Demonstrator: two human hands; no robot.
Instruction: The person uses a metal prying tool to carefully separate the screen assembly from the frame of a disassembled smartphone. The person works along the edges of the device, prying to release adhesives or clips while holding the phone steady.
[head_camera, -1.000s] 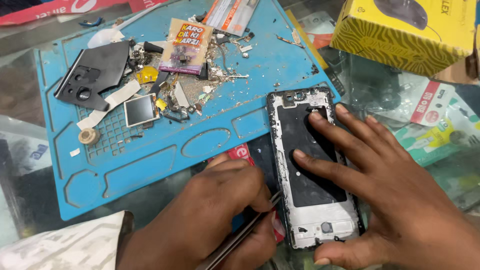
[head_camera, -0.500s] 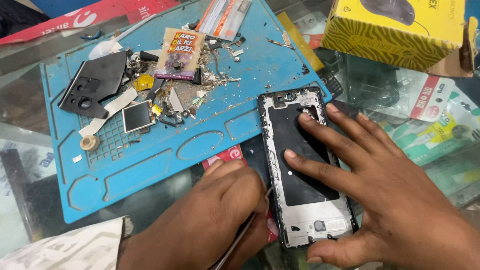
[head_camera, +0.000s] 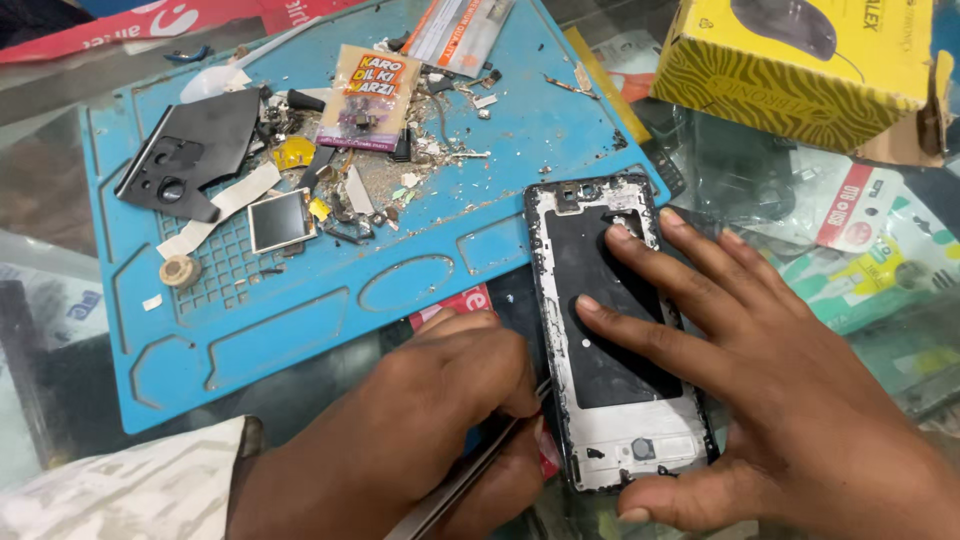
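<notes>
Scuffed white rectangular phone frame (head_camera: 610, 350)

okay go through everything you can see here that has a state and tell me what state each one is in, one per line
phone frame: opened up, face down, pinned flat
left hand: closed in a grip on the metal tool, tip at the frame's left edge
right hand: fingers spread, pressing on the frame
blue mat: flat, littered with small parts
black cover piece: detached, lying on the mat
yellow box: closed

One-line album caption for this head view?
Right hand pins white opened phone frame; left hand works metal tweezers at its edge.
</notes>
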